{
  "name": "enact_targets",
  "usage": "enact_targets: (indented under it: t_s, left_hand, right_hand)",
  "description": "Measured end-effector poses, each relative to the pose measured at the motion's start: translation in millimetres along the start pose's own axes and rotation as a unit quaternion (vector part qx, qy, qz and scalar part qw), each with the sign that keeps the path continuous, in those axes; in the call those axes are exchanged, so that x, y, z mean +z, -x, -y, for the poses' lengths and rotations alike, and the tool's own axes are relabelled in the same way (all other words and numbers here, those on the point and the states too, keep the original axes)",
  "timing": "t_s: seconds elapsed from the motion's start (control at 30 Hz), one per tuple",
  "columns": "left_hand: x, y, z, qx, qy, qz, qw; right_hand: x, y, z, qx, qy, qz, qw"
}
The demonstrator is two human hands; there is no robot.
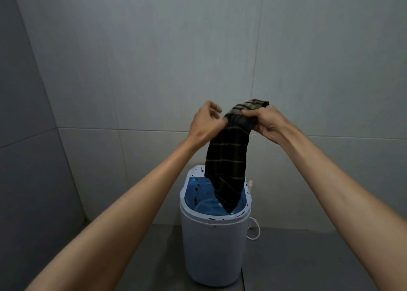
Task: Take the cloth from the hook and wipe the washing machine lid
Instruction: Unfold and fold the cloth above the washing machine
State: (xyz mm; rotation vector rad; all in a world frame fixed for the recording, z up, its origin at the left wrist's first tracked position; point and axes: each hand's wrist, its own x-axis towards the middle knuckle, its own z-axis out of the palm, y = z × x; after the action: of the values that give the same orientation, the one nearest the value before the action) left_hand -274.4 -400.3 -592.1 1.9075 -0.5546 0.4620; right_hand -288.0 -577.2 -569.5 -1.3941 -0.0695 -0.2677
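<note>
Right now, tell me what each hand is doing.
Left hand: closed, pinching the edge of the cloth.
Right hand: closed, gripping the top of the cloth.

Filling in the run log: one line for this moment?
stage: cloth in hand | both hands grip checked cloth | hangs above washing machine lid | wiping not begun

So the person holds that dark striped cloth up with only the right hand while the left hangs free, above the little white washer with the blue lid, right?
Not quite. The head view shows both hands gripping the cloth: the left hand pinches its top edge beside the right hand. The rest holds: it hangs above the white washer with the blue lid.
</note>
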Motion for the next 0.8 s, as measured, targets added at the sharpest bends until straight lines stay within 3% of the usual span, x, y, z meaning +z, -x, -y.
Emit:
enact_targets:
  t_s: [0.13, 0.2, 0.33, 0.4, 0.57, 0.7, 0.8]
  left_hand:
    - [18, 41, 45, 0.164, -0.231, 0.06, 0.957]
    - [33, 53, 61, 0.194, -0.276, 0.074, 0.939]
    - [52, 49, 72, 0.072, -0.201, 0.122, 0.969]
    - [61, 45, 65, 0.052, -0.175, 0.138, 0.973]
    - [69, 32, 48, 0.037, -0.071, 0.065, 0.995]
    - [42, 15, 30, -0.013, 0.024, 0.104, 0.994]
    - [17, 1, 8, 0.005, 0.022, 0.117, 0.993]
  right_hand:
    - [-6, -3, 18, 0.006, -0.068, -0.047, 0.997]
    - [-10, -3, 26, 0.005, -0.082, -0.052, 0.995]
    - [-16, 3, 40, 0.005, -0.081, -0.047, 0.996]
    - [-21, 6, 46, 0.002, -0.081, -0.046, 0.996]
    - [-42, 8, 52, 0.002, -0.067, -0.055, 0.996]
    - [-73, 7, 40, -0.008, 0.082, -0.121, 0.989]
    - [-102, 6, 15, 0.07, 0.214, -0.144, 0.964]
